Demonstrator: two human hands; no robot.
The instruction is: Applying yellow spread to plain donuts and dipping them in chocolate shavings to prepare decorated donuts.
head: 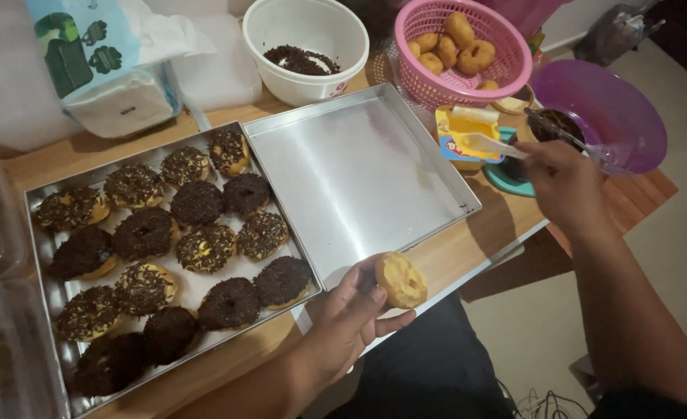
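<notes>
Left hand (349,314) sits low at the near edge of the wooden worktop (444,252), palm up, fingers closed around a plain, pale-yellow ring doughnut (401,279). The doughnut rests on the fingertips, flat face turned up toward the camera, just past the near corner of the empty square metal tray (359,174).

Right hand (564,182) is well apart from it, up and to the right, fingers pinched together on the handle of a white plastic spreader (492,144). The spreader's long axis runs roughly level, its blade pointing left over an opened yellow-and-blue spread packet (461,136). So the doughnut lies down and left of the spreader's blade, with the empty tray's right corner between the two. The right hand is the nearer one to the packet; the left is the nearer one to both trays.

Containers:
- Empty metal tray: nothing in it, bare shiny floor.
- Second metal tray to its left (37,206): filled with rows of doughnuts coated in dark chocolate sprinkles (196,203), close-packed, many touching.
- White round plastic bowl (306,48) at the back: a low heap of dark sprinkles in the bottom.
- Pink plastic mesh basket (460,50): several uncoated golden doughnuts.
- Translucent purple plastic bowl (603,112) at far right: contents cannot be made out. A small dark pot (554,124) just beside it holds something dark brown, with a thin utensil laid across it.

A white bag with a green printed design (99,66) stands at the back left.
</notes>
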